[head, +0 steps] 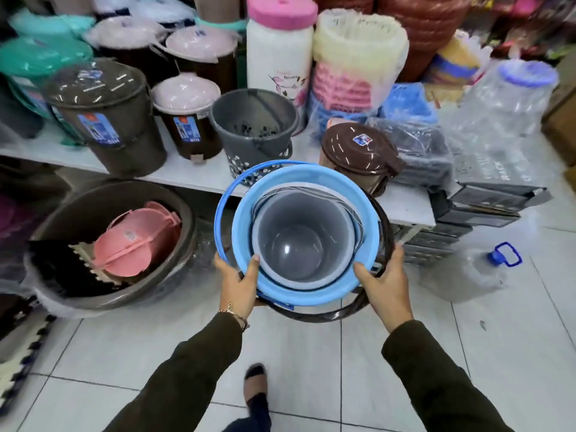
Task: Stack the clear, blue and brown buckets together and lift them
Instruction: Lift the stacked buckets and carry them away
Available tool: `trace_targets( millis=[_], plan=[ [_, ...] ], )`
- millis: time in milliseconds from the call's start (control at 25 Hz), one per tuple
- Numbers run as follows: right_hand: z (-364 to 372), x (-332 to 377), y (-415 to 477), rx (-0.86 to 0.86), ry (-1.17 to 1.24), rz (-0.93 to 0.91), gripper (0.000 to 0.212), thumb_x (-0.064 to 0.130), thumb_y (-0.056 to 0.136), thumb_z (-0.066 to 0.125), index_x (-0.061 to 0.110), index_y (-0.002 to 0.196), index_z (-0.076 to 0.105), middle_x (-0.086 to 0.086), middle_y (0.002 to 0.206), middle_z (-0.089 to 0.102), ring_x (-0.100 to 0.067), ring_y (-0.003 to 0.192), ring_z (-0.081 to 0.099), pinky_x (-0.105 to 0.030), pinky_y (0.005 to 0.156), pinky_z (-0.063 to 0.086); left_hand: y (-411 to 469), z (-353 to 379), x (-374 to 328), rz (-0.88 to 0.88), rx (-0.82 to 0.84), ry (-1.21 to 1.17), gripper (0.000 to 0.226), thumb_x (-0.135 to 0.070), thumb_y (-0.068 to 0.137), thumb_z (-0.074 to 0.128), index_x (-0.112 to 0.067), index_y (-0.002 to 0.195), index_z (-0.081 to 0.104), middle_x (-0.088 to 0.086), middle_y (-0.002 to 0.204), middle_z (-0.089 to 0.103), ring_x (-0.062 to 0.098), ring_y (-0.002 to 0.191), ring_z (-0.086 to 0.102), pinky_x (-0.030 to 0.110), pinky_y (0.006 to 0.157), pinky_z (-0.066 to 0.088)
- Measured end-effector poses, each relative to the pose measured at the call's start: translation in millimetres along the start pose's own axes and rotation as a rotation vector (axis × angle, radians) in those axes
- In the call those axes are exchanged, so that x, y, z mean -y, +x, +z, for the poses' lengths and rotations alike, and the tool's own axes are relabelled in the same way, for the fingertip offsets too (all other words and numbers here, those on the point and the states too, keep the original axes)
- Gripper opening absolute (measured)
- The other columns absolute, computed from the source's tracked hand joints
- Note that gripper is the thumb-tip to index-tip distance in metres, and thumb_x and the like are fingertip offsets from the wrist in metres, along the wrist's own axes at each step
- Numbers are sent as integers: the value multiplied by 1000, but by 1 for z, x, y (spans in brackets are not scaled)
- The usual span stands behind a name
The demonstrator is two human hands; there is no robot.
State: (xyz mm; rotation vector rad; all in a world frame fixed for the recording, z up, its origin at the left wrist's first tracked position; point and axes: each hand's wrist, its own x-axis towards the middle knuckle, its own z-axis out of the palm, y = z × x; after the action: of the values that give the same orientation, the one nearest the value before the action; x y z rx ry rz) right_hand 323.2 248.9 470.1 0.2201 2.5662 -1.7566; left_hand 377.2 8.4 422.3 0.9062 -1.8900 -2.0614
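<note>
Three buckets are nested and held up off the floor in front of me. The clear bucket sits innermost, greyish and see-through. Around it is the blue bucket, its blue handle swung out to the left. Outermost is the brown bucket, of which only the dark rim and handle show at the right and bottom. My left hand grips the near left rim, thumb over the blue edge. My right hand grips the near right rim, thumb on the blue edge.
A white shelf carries brown pedal bins, a grey perforated bucket, a brown lidded bucket and wrapped goods. A large brown basin with a pink item stands left on the tiled floor. A clear jug lies right.
</note>
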Motion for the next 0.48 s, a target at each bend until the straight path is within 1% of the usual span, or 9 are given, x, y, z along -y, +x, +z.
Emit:
trace_targets(
  millis=[40, 120, 160, 200, 240, 280, 320, 400, 480],
  plan=[
    [-7, 26, -3, -5, 12, -43, 72, 10, 85, 71, 28, 143, 33, 6, 122, 62, 2, 105, 62, -12, 85, 52, -5, -2, -26, 50, -9, -4, 63, -25, 96, 61, -20, 143, 19, -7, 111, 61, -21, 72, 65, 2, 55, 51],
    [-15, 78, 3, -33, 17, -122, 69, 10, 85, 71, 25, 142, 35, 14, 113, 63, 10, 99, 62, -1, 77, 47, -1, -4, -79, 157, -26, -2, 60, -25, 95, 61, -20, 140, 21, -16, 110, 56, -28, 76, 59, -4, 60, 47],
    [-16, 102, 13, -49, 21, -161, 67, 10, 85, 71, 23, 140, 36, 18, 108, 63, 10, 96, 63, 2, 72, 46, 6, -4, -106, 195, -28, -7, 57, -26, 95, 62, -24, 136, 23, -21, 107, 55, -30, 76, 58, -3, 64, 47],
    [-15, 124, 23, -63, 24, -193, 65, 11, 85, 72, 20, 139, 37, 20, 106, 63, 9, 93, 64, 1, 72, 45, 15, -3, -129, 221, -30, -9, 54, -27, 95, 62, -25, 133, 24, -23, 103, 55, -29, 75, 58, 3, 70, 48],
    [-12, 145, 36, -72, 24, -219, 66, 11, 85, 72, 18, 141, 36, 17, 109, 64, 5, 94, 64, -4, 78, 46, 26, -2, -152, 241, -36, -5, 55, -28, 95, 62, -23, 134, 24, -23, 98, 56, -25, 74, 59, 12, 77, 47],
    [-6, 167, 51, -75, 27, -243, 68, 11, 85, 72, 17, 143, 35, 10, 115, 64, -2, 100, 63, -13, 86, 48, 39, -1, -176, 257, -43, -8, 60, -29, 95, 62, -18, 139, 22, -20, 95, 59, -18, 75, 62, 20, 84, 46],
    [1, 186, 69, -81, 29, -265, 71, 12, 85, 72, 15, 145, 33, 3, 122, 62, -9, 108, 61, -25, 94, 48, 56, 0, -200, 269, -46, -15, 69, -29, 95, 61, -13, 146, 17, -13, 99, 63, -8, 83, 64, 24, 90, 45],
    [22, 224, 114, -94, 22, -302, 75, 13, 85, 72, 12, 147, 30, -8, 136, 57, -21, 121, 56, -40, 106, 45, 99, 3, -247, 302, -71, -13, 81, -27, 95, 61, -8, 152, 8, 3, 122, 62, 16, 109, 62, 31, 104, 44],
    [51, 252, 165, -93, 6, -292, 80, 15, 85, 72, 11, 150, 26, -13, 146, 50, -27, 132, 49, -47, 112, 39, 154, 4, -281, 325, -95, 6, 82, -26, 95, 62, -5, 152, 7, 12, 138, 55, 26, 124, 56, 42, 112, 41]
  ],
)
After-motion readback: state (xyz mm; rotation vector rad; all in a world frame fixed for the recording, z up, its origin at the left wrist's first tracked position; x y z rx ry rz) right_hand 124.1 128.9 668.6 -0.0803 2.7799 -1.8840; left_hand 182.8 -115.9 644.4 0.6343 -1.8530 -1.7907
